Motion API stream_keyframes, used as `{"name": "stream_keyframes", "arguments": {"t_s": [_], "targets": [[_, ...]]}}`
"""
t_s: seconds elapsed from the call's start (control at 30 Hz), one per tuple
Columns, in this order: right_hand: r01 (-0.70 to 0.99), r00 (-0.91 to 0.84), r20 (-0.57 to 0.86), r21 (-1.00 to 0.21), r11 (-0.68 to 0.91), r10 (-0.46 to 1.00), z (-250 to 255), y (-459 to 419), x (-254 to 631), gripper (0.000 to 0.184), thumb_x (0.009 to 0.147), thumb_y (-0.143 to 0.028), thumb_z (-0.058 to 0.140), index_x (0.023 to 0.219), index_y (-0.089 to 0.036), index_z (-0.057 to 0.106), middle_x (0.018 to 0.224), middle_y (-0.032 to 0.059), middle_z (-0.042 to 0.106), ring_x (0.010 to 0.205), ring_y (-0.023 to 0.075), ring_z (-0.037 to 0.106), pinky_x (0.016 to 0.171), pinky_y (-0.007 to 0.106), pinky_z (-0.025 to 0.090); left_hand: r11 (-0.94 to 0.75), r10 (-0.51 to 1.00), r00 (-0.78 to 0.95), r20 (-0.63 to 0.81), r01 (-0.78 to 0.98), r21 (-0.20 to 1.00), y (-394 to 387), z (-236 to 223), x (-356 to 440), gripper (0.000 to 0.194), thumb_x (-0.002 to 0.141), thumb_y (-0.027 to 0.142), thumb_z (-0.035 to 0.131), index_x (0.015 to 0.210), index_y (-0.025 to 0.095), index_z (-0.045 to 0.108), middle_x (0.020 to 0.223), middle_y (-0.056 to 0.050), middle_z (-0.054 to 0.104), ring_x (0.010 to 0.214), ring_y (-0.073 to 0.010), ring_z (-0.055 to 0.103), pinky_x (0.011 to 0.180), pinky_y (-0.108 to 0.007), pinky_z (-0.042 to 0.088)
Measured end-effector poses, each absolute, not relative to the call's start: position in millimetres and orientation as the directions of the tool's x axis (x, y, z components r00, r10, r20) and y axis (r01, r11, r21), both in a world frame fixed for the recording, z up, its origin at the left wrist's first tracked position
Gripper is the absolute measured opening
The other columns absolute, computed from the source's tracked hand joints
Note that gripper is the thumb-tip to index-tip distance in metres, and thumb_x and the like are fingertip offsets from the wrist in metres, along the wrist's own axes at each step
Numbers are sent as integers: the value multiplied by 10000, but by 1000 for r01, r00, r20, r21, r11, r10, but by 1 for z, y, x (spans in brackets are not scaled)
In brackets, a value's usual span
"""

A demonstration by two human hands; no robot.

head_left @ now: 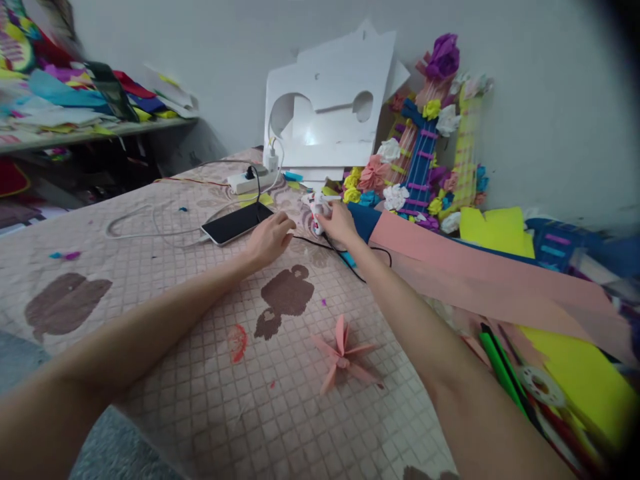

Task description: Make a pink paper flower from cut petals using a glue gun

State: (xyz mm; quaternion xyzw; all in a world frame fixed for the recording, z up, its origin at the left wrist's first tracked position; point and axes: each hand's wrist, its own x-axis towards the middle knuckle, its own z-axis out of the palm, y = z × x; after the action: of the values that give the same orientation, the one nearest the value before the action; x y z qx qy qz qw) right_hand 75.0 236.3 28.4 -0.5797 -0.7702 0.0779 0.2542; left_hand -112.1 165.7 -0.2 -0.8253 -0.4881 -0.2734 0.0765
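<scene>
My right hand [340,223] is closed around a white hot glue gun [317,212] with red marks, near the far side of the table. A black cord trails below it across the cloth. My left hand [271,239] rests just right of a dark-screened phone [237,223], its fingers loosely bent and apart, with nothing visible in them. Closer to me, between my forearms, lies a folded pink paper flower [343,360] with pointed petals.
A white power strip [255,179] with plugs and cables sits behind the phone. White cut board [327,100] leans on the wall beside decorated paper guitars [423,160]. Pink paper [480,267], yellow sheets [580,367] and a green-handled tool [503,373] lie at right.
</scene>
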Motion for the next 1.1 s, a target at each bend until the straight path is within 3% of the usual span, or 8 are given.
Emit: {"name": "stream_keyframes", "arguments": {"t_s": [0.17, 0.3, 0.4, 0.53, 0.73, 0.83, 0.97, 1.1], "targets": [[658, -276, 399, -585, 475, 874, 45, 177, 114, 296, 823, -335, 553, 1071, -175, 571, 932, 59, 637, 778, 173, 594, 754, 323, 478, -609, 703, 439, 559, 778, 155, 155, 10, -103, 210, 869, 180, 435, 853, 142, 641, 846, -72, 607, 780, -173, 563, 712, -279, 436], [510, -325, 315, -736, 446, 892, 52, 94, 167, 234, 849, -353, 524, 1018, -213, 606, 951, 40, 645, 685, 134, 566, 609, 269, 461, -644, 755, 491, 436, 679, 352, 138, 16, -83, 163, 813, 175, 495, 825, 156, 656, 770, -31, 641, 666, -123, 550, 620, -223, 406], [563, -232, 254, -752, 342, 939, 49, 41, 209, 206, 855, -352, 518, 981, -227, 622, 908, 37, 651, 717, 151, 579, 609, 278, 459, -641, 767, 535, 355, 597, 483, 121, 21, -66, 167, 803, 192, 503, 836, 163, 664, 754, -14, 652, 633, -105, 543, 584, -202, 393], [739, -118, 225, -631, 237, 967, 43, -1, 271, 181, 850, -359, 504, 835, -232, 632, 790, 41, 648, 709, 185, 590, 628, 321, 462, -649, 703, 688, 180, 517, 558, 95, 34, -52, 183, 822, 262, 506, 845, 168, 661, 756, -13, 657, 645, -103, 562, 597, -191, 407], [840, 266, 331, -540, -49, 905, 55, -24, 361, 185, 808, -409, 535, 802, -234, 595, 719, 45, 638, 624, 194, 586, 597, 326, 454, -694, 579, 814, 34, 471, 544, 75, 52, -52, 209, 842, 299, 495, 889, 177, 658, 837, -28, 664, 713, -119, 582, 633, -195, 413], [885, 186, 244, -462, -55, 952, 57, -28, 365, 201, 806, -412, 524, 744, -230, 583, 678, 28, 627, 598, 185, 580, 574, 308, 432, -666, 644, 762, 66, 515, 539, 74, 49, -54, 236, 845, 330, 488, 885, 172, 660, 782, -26, 656, 652, -116, 561, 590, -198, 399], [912, -89, -5, -403, 79, 996, 41, -27, 332, 126, 793, -328, 530, 738, -218, 560, 701, 7, 612, 603, 155, 556, 561, 274, 407, -639, 677, 733, 63, 544, 545, 75, 44, -59, 250, 847, 354, 490, 838, 162, 650, 691, -12, 618, 589, -104, 519, 557, -198, 381], [930, -194, 3, -319, 185, 981, 26, -24, 311, 88, 766, -224, 508, 680, -214, 489, 718, 3, 552, 682, 156, 529, 608, 274, 389, -652, 656, 753, 57, 526, 546, 74, 45, -66, 239, 845, 353, 501, 816, 158, 636, 701, -13, 596, 606, -109, 511, 576, -208, 394]]}}
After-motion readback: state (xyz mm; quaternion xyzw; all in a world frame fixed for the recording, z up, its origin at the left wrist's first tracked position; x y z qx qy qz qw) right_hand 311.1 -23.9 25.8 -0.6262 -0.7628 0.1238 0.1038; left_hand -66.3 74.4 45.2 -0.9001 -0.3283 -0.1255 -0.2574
